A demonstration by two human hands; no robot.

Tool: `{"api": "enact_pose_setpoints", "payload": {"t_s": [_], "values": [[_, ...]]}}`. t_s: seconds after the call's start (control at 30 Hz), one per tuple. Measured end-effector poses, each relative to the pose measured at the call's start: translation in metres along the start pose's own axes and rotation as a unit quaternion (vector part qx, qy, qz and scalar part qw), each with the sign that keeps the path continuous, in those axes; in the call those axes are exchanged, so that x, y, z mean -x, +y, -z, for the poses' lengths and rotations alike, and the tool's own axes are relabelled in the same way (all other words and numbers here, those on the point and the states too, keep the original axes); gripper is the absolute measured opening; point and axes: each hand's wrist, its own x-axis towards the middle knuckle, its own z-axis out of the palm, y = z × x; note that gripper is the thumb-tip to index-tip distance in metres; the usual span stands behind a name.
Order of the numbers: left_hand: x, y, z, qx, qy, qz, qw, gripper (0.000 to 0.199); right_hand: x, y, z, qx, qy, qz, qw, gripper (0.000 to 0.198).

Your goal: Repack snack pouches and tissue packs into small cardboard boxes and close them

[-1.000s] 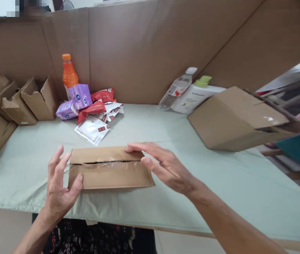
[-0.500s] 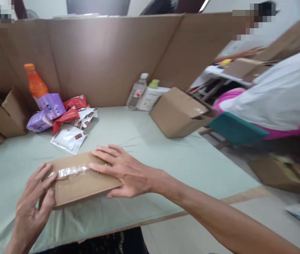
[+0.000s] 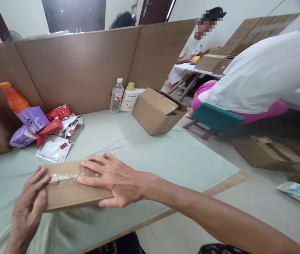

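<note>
On the green cloth (image 3: 150, 151), I've got left hand (image 3: 26, 210) open against the taped carton (image 3: 69, 194), right hand (image 3: 119, 179) spread on top.

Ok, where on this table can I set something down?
Bare green cloth lies between your right hand, the back-right cardboard box and the table's right edge. Another patch runs between the white packets and the water bottle. It's crowded back left: orange drink bottle, purple tissue packs, red packets.
</note>
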Motion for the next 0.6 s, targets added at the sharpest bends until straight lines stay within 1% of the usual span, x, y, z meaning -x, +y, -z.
{"api": "enact_pose_setpoints", "payload": {"t_s": [0.1,0.2,0.27,0.3,0.37,0.43,0.5,0.57,0.6], "values": [[-0.014,0.015,-0.028,0.011,-0.070,-0.031,0.997,0.044,0.050,0.001,0.003,0.013,0.019,-0.081,0.996,0.082],[-0.015,0.027,-0.056,0.026,-0.114,-0.054,0.992,0.054,0.120,0.004,0.002,0.065,0.073,-0.191,0.977,0.079],[-0.007,0.026,-0.071,0.024,-0.135,-0.059,0.989,0.054,0.174,0.008,0.001,0.112,0.115,-0.268,0.950,0.078],[-0.001,0.022,-0.077,0.018,-0.143,-0.061,0.988,0.052,0.202,0.011,0.000,0.136,0.124,-0.305,0.934,0.077],[0.014,0.010,-0.087,-0.001,-0.151,-0.070,0.986,0.045,0.254,0.021,-0.001,0.182,0.128,-0.375,0.900,0.071],[0.029,-0.004,-0.092,-0.028,-0.152,-0.093,0.984,0.037,0.297,0.037,-0.001,0.197,0.118,-0.439,0.869,0.070],[0.042,-0.016,-0.095,-0.059,-0.142,-0.124,0.980,0.032,0.326,0.057,-0.001,0.201,0.107,-0.507,0.831,0.073],[0.051,-0.023,-0.094,-0.087,-0.127,-0.146,0.977,0.030,0.340,0.077,-0.001,0.203,0.093,-0.559,0.799,0.077],[0.055,-0.025,-0.094,-0.097,-0.119,-0.154,0.976,0.030,0.342,0.087,-0.001,0.205,0.086,-0.573,0.789,0.078]]}}
